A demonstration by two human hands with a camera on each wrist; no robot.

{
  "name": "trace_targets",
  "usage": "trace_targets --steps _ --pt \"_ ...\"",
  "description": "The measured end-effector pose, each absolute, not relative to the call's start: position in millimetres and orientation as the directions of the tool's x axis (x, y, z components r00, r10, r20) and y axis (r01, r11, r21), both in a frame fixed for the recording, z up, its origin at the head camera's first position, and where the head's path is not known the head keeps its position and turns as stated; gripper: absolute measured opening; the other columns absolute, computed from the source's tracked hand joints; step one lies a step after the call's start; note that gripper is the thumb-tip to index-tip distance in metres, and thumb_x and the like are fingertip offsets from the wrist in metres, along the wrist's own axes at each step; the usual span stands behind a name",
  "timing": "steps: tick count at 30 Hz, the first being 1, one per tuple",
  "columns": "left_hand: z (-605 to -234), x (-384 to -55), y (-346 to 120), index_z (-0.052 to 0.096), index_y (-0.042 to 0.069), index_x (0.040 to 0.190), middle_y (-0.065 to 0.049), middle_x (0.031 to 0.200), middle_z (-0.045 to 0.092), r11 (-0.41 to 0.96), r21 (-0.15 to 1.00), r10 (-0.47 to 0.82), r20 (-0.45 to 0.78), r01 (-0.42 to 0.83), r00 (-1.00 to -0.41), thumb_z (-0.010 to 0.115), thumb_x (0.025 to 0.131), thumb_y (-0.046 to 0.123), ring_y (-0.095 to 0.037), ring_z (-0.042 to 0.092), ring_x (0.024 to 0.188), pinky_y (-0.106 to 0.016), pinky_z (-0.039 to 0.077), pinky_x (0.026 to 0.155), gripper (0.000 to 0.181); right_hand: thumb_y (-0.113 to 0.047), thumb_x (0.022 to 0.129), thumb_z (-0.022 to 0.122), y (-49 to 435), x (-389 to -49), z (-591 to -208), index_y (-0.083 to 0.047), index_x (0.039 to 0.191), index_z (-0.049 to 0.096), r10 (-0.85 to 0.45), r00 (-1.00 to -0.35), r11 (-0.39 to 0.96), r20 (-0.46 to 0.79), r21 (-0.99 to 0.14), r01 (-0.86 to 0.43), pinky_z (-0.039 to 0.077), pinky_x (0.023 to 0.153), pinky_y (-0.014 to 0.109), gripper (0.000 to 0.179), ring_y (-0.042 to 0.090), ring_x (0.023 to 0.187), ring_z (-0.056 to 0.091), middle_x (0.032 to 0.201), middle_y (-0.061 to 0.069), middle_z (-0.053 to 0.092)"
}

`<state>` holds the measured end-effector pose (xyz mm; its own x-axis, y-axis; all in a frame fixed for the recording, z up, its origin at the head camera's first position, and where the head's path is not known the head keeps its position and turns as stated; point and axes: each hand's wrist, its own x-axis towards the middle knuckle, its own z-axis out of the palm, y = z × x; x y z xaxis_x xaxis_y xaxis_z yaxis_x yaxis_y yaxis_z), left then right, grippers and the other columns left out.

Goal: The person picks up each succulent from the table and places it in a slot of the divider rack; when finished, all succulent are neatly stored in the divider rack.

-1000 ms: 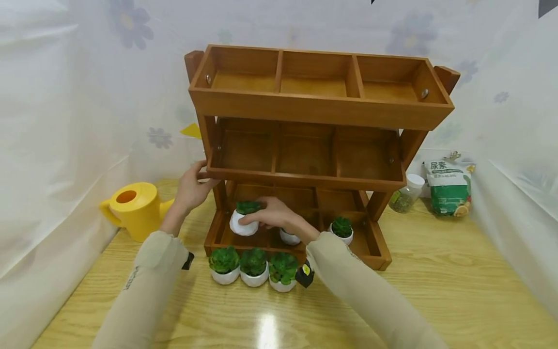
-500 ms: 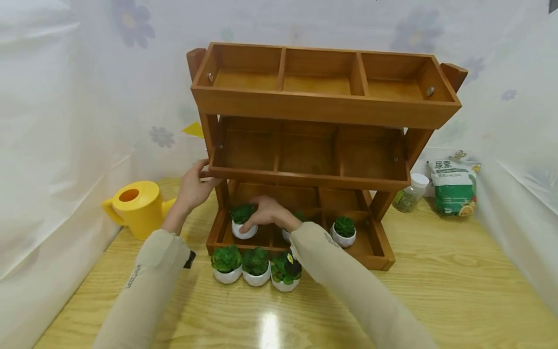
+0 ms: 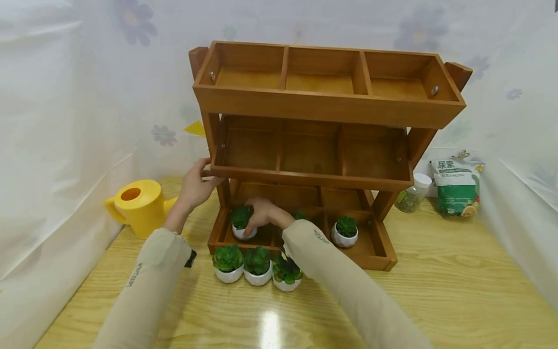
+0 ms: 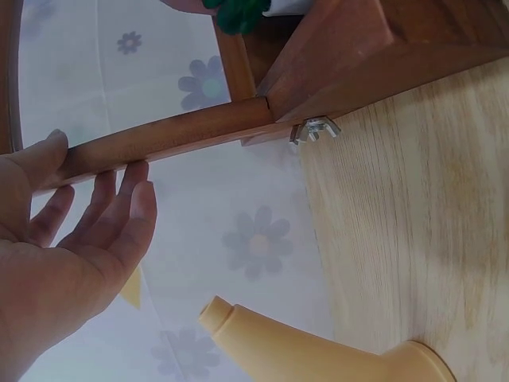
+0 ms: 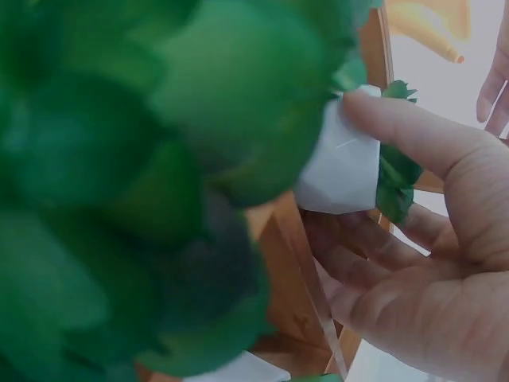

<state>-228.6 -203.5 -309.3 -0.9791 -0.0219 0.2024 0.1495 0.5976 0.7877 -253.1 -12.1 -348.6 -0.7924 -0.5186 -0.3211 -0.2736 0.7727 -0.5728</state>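
My right hand (image 3: 267,214) holds a small potted succulent (image 3: 241,219) in the bottom tier's left compartment. In the right wrist view, thumb and fingers lie around its white faceted pot (image 5: 346,171). My left hand (image 3: 195,186) grips the left side post (image 4: 183,133) of the brown three-tier wooden shelf (image 3: 327,107), thumb on one side and fingers on the other. A second succulent (image 3: 344,233) stands in the bottom tier's right compartment. The middle compartment's plant is mostly hidden by my right arm. Blurred green leaves (image 5: 238,87) fill much of the right wrist view.
Several more potted succulents (image 3: 257,265) stand in a row on the table before the shelf, my right cuff over one. A yellow watering can (image 3: 144,209) stands left. At right are a white-lidded jar (image 3: 411,195) and a green-and-white bag (image 3: 457,188). A wing nut (image 4: 316,130) sticks out from the shelf's side.
My right hand has lowered the potted succulent into the bottom left compartment. My left hand has kept its grip on the post. The view has shifted slightly.
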Motion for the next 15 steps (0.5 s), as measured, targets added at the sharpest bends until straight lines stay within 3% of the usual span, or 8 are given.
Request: trace_targets --steps 6,15 --pt "-310.2 -229.4 -204.7 0.033 0.003 0.148 -0.026 0.140 0.043 0.584 0.799 -0.017 0.190 0.145 -0.982 0.058 0.097 0.022 -0.043 0.051 0.119 -0.053 0.050 0.088 0.060 -0.008 0.070 0.083 -9.4 -254.5 -352.5 -0.008 0.139 0.047 -0.534 -0.776 0.760 -0.335 -0.593 -0.267 0.048 0.091 0.039 0.078 0.027 0.119 0.049 0.139 0.012 0.047" --pt "-309.8 -228.7 -204.6 0.033 0.003 0.147 -0.025 0.141 0.042 0.585 0.798 -0.009 0.183 0.143 -0.983 0.059 0.097 0.022 -0.044 0.051 0.119 -0.053 0.050 0.088 0.060 -0.008 0.070 0.083 -0.2 -252.0 -337.1 -0.007 0.136 0.052 -0.555 -0.760 0.741 -0.339 -0.616 -0.267 0.048 0.094 0.039 0.073 0.029 0.123 0.049 0.138 0.012 0.049"
